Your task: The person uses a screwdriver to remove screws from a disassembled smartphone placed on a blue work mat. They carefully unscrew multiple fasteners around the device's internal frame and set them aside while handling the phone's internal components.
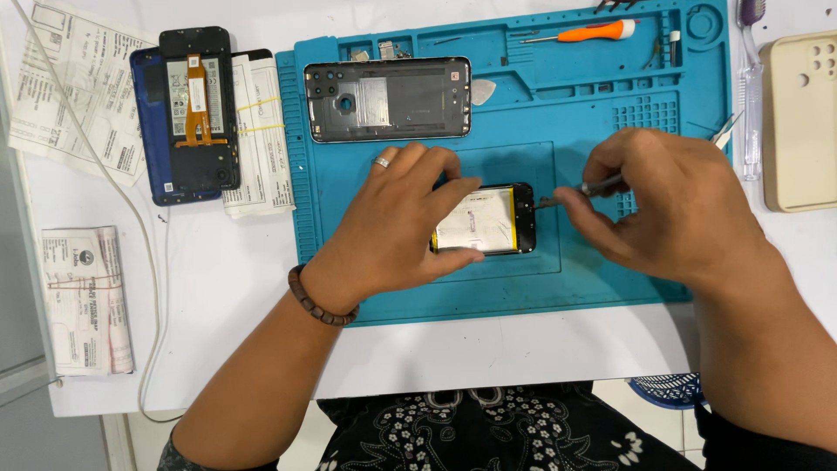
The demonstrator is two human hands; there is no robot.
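White tabletop [488,349] fills the view, with a blue silicone repair mat [523,288] laid across its middle. On the mat's centre lies an opened smartphone [484,220], back cover off, its pale battery and yellow edging exposed. The left hand [397,222] rests over the phone's left end, thumb under the lower edge and fingers curled over the upper edge, clamping the phone in place; a ring sits on one finger and a brown bead bracelet [321,301] circles the wrist. The right hand [671,205] is just to the right of the phone, fingers pressed together around a thin metal tool [575,192] whose tip reaches the phone's right end. Whether the tip actually touches a part there cannot be told.

Above the phone on the mat lies a detached phone frame [388,98] with camera holes, and beside it a small white pick [482,90]. An orange-handled screwdriver [593,33] sits in the mat's upper tray. Left of the mat, on the table, a second opened phone [187,113] with an orange flex cable rests beside folded printed papers [261,131], and a white cable [131,209] trails down past another paper bundle [85,296]. At the far right lies a beige phone case [800,122].
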